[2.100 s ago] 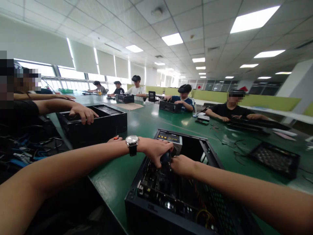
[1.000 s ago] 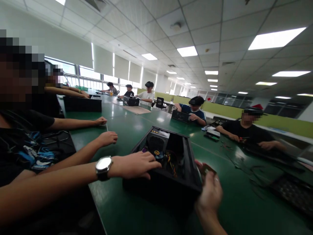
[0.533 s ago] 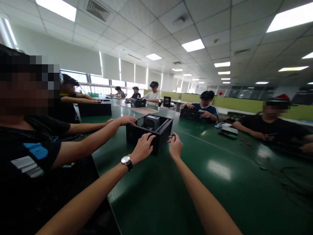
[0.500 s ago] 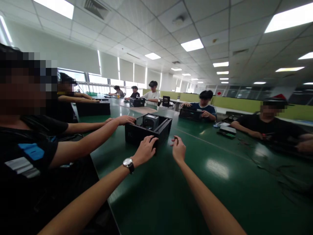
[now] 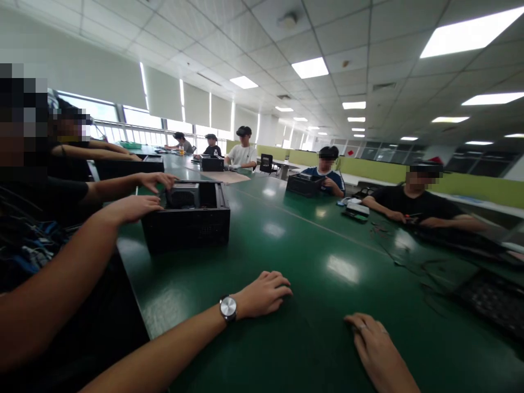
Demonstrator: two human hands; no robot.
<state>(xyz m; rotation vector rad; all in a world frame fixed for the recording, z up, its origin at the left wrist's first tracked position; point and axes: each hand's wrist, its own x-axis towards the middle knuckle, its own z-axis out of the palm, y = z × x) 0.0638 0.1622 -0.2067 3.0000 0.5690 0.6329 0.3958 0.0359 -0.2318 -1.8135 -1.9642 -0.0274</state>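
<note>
My left hand (image 5: 265, 293), with a round silver wristwatch (image 5: 228, 308) on the wrist, is low over the green tabletop (image 5: 298, 333). Its fingers are loosely stretched out and hold nothing. To the right, nearer to me, my right hand (image 5: 374, 346) is palm down with loosely bent fingers. It shows nothing in its grasp and has ring-like bands on its fingers. Beyond my left hand is a black computer case (image 5: 186, 229), open at the top, with a dark grey boxy unit (image 5: 184, 195) inside. A neighbour's hands (image 5: 139, 207) rest at its left edge, apart from mine.
More people work around the table, several with black cases, such as the case (image 5: 305, 184) across from me. Loose cables (image 5: 429, 284) and a dark panel (image 5: 491, 297) lie at right. A small white-and-green device (image 5: 355, 210) sits farther back.
My hands have come away from the computer case, back toward me and to the right, and spread apart. My view has turned right, while the neighbour's hands stay at the case.
</note>
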